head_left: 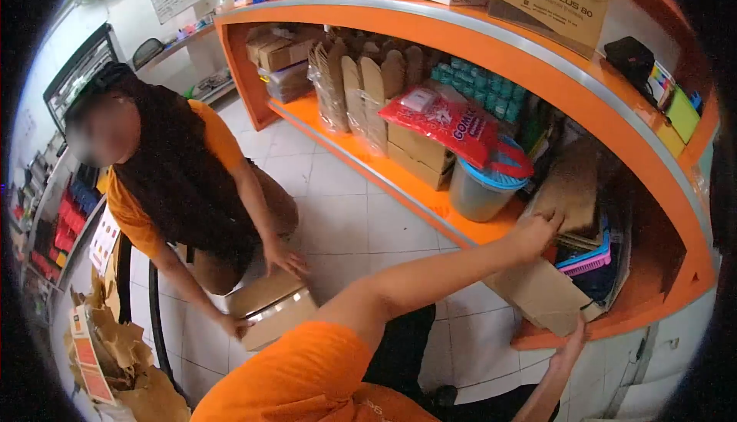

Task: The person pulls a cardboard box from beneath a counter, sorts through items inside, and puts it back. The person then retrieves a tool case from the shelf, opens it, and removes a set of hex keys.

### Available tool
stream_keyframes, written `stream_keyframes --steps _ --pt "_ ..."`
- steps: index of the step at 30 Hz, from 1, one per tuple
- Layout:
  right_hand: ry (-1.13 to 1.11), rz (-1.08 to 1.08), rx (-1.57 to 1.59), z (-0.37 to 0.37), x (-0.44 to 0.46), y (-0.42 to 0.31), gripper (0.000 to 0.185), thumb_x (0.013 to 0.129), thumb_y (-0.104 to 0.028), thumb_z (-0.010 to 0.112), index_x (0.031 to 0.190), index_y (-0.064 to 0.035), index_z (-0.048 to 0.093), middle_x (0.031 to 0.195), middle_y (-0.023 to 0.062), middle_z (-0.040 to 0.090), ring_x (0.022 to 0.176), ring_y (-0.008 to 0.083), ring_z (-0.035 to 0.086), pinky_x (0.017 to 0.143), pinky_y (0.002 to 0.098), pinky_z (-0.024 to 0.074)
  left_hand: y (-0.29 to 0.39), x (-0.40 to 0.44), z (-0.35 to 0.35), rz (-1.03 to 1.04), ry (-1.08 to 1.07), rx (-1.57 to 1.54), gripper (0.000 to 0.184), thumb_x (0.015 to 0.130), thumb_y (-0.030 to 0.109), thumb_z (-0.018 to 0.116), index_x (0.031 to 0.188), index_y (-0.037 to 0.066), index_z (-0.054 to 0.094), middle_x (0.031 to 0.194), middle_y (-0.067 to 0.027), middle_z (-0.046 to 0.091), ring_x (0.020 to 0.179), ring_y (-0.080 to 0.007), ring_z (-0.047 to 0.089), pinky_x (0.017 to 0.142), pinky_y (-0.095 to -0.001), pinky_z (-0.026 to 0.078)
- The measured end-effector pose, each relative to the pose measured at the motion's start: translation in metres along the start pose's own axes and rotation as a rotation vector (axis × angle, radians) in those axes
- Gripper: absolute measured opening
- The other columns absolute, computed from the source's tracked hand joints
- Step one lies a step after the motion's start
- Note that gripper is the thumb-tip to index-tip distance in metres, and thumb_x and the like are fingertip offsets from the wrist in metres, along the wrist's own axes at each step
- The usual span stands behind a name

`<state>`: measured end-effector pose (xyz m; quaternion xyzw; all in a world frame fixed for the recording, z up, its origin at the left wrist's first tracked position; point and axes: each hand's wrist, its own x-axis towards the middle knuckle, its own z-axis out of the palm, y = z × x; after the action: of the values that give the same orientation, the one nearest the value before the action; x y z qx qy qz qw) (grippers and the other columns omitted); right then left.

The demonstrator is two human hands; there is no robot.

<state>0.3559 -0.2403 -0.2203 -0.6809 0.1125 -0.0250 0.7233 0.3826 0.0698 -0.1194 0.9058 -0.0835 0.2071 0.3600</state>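
My left hand (540, 235) reaches over the upper side of an open cardboard box (537, 293) on the low orange shelf. Its fingers are curled at the edge of a brown cardboard piece (572, 184); whether they grip it is unclear. Below, my right hand (566, 351) has its fingers against the lower corner of the box's front side, apparently holding that edge. Inside the box are a pink plastic basket (587, 262), a blue one just above it and something dark.
A lidded bucket (484, 192) stands left of the box, under a red bag (445, 121). Bundled cardboard (361, 92) and teal rolls (484, 88) fill the shelf. A co-worker (176, 153) crouches at left, both hands on a taped carton (272, 307). Torn brown paper (127, 345) lies nearby.
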Motion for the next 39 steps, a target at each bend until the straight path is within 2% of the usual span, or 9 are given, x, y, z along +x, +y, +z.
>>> stream_keyframes --steps 4,7,13,16,19,22,28,34,39 --pt "-0.044 -0.200 -0.154 -0.025 0.031 0.021 0.059 0.098 -0.043 0.062 0.136 0.0009 0.051 0.135 0.0130 0.053 0.123 0.0269 0.053 0.104 0.0390 0.0415 -0.027 0.000 0.009 -0.080 0.135 -0.011 0.057 0.082 -0.002 0.057 0.137 0.000 0.046 0.088 -0.0301 0.067 0.083 -0.0517 0.067 0.076 -0.0579 0.054" --pt "0.194 -0.352 -0.575 -0.056 0.051 0.012 0.058 0.100 -0.042 0.058 0.135 0.0036 0.050 0.136 0.0153 0.053 0.123 0.0267 0.052 0.105 0.0374 0.0405 -0.047 -0.002 0.018 -0.062 0.155 -0.130 0.055 0.081 -0.002 0.057 0.136 0.000 0.047 0.092 -0.0305 0.066 0.089 -0.0508 0.066 0.077 -0.0546 0.053" --pt "-0.121 -0.381 -0.471 -0.114 0.061 -0.016 0.060 0.103 -0.048 0.049 0.135 0.0029 0.050 0.133 0.0190 0.056 0.125 0.0305 0.051 0.108 0.0401 0.0395 -0.064 -0.047 0.030 -0.027 0.286 -0.245 0.039 0.090 0.006 0.058 0.129 -0.001 0.052 0.100 -0.0303 0.066 0.096 -0.0487 0.065 0.078 -0.0497 0.053" --pt "-0.275 -0.056 0.271 -0.139 0.048 -0.025 0.063 0.103 -0.050 0.047 0.142 -0.0007 0.046 0.139 0.0180 0.053 0.128 0.0335 0.051 0.112 0.0464 0.0375 -0.039 -0.072 -0.002 -0.069 0.252 -0.418 0.031 0.095 0.011 0.059 0.123 -0.001 0.054 0.100 -0.0289 0.067 0.093 -0.0479 0.066 0.076 -0.0496 0.052" --pt "0.045 0.022 0.642 -0.073 -0.009 -0.083 0.066 0.103 -0.053 0.042 0.149 -0.0057 0.038 0.151 0.0199 0.043 0.138 0.0357 0.044 0.117 0.0526 0.0311 -0.022 -0.081 -0.024 -0.102 0.247 -0.382 0.025 0.096 0.015 0.061 0.114 -0.002 0.056 0.093 -0.0276 0.067 0.084 -0.0464 0.066 0.071 -0.0498 0.051" --pt "-0.209 -0.226 0.784 -0.016 -0.056 -0.109 0.070 0.103 -0.055 0.039 0.154 -0.0073 0.030 0.158 0.0220 0.033 0.147 0.0371 0.032 0.120 0.0538 0.0256 -0.025 -0.084 -0.024 -0.114 0.239 -0.366 0.024 0.096 0.019 0.062 0.106 -0.003 0.057 0.083 -0.0261 0.065 0.074 -0.0436 0.065 0.064 -0.0487 0.049" --pt "-0.022 -1.130 -0.933 0.018 -0.033 -0.073 0.068 0.100 -0.039 0.059 0.153 -0.0042 0.034 0.157 0.0173 0.038 0.143 0.0330 0.040 0.117 0.0433 0.0348 -0.021 -0.096 -0.034 -0.274 0.217 -0.487 0.024 0.098 0.021 0.061 0.101 -0.003 0.058 0.077 -0.0222 0.066 0.066 -0.0374 0.066 0.059 -0.0447 0.049" --pt "0.320 -1.067 -0.540 0.029 0.009 -0.090 0.063 0.101 -0.041 0.058 0.153 -0.0111 0.037 0.159 0.0128 0.034 0.146 0.0344 0.033 0.119 0.0531 0.0303 -0.026 -0.096 -0.009 -0.224 0.322 -0.473 0.023 0.099 0.018 0.059 0.111 -0.002 0.057 0.081 -0.0211 0.069 0.070 -0.0344 0.069 0.063 -0.0426 0.053" --pt "0.343 -1.203 -1.090 0.017 0.011 -0.122 0.064 0.093 -0.038 0.068 0.147 -0.0098 0.047 0.151 0.0155 0.044 0.139 0.0364 0.041 0.116 0.0534 0.0309 -0.010 -0.087 -0.011 -0.228 0.342 -0.437 0.049 0.090 0.013 0.066 0.132 0.000 0.044 0.094 -0.0254 0.068 0.084 -0.0429 0.068 0.073 -0.0491 0.054"
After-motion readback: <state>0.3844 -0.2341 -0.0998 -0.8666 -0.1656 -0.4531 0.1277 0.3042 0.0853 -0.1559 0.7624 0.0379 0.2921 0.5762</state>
